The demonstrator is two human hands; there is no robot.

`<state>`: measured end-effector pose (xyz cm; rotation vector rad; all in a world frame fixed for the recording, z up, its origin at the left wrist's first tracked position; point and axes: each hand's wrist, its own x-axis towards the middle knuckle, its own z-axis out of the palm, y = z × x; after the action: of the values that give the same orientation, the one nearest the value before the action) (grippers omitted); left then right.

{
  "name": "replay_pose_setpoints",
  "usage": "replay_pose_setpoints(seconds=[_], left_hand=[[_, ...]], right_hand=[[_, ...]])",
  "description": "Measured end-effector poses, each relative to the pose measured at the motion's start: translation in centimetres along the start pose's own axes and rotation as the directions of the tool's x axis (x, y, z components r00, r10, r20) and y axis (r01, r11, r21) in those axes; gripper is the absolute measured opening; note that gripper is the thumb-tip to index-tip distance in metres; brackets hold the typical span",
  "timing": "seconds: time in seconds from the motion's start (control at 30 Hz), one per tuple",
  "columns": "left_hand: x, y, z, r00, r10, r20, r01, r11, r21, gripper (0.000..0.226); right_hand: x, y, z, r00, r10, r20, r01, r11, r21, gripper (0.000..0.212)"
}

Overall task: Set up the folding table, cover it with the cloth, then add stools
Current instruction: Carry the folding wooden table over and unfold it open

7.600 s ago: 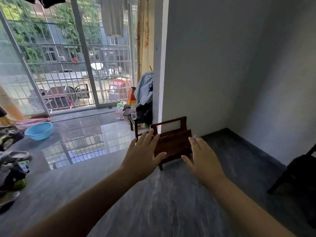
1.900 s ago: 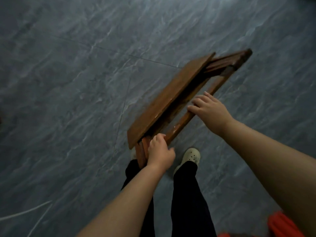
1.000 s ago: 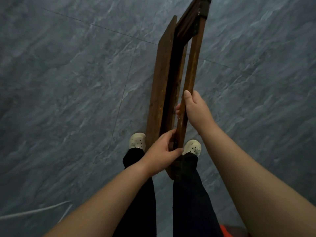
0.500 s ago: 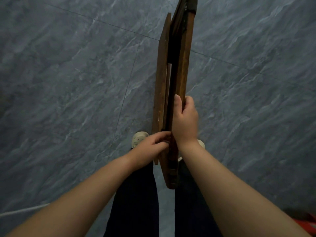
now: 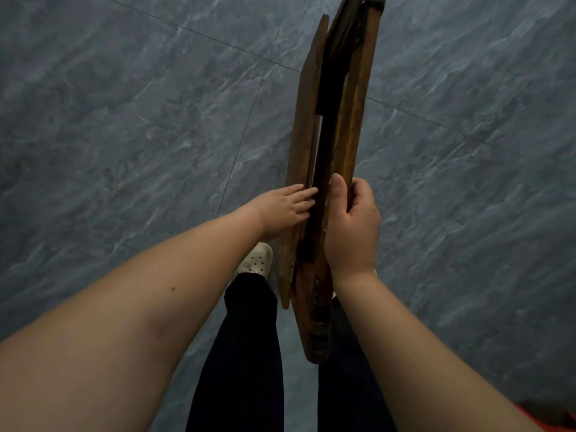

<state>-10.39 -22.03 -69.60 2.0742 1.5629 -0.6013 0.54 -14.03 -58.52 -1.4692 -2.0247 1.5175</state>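
Note:
The folding table (image 5: 352, 98) is dark brown wood, folded nearly flat and held edge-on in front of me above the floor. Its top panel is on the left and the leg frame on the right, with a narrow dark gap between them. My right hand (image 5: 352, 222) grips the leg frame's rail, thumb pointing up along it. My left hand (image 5: 285, 207) holds the edge of the top panel, fingertips hooked into the gap. No cloth or stools are in view.
Grey marbled floor tiles (image 5: 124, 135) fill the view on all sides. My dark trouser legs (image 5: 246, 353) and a pale perforated shoe (image 5: 257, 260) are directly below the table. Something red-orange (image 5: 558, 422) shows at the bottom right corner.
The table has turned from tilted flat to edge-on and lengthwise away from me. My right hand slid down the leg rail. My left hand moved from the near end up onto the top panel's edge.

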Motion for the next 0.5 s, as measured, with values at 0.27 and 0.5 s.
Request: replay_pose_setpoints(seconds=[0.27,0.5], left_hand=[[1.6,-1.2,-0.1,0.998,-0.016,-0.068,0.02,0.998,0.062,0.038],[-1.0,-3.9,-1.8,0.988,0.151,0.025,-0.153,0.983,0.104,0.021]], right_hand=[[0.1,0.3,1.1,1.0,-0.01,0.03,0.011,0.999,-0.041,0.032],[0.2,0.4,-0.1,1.0,-0.002,0.022,0.003,1.0,-0.007,0.034]])
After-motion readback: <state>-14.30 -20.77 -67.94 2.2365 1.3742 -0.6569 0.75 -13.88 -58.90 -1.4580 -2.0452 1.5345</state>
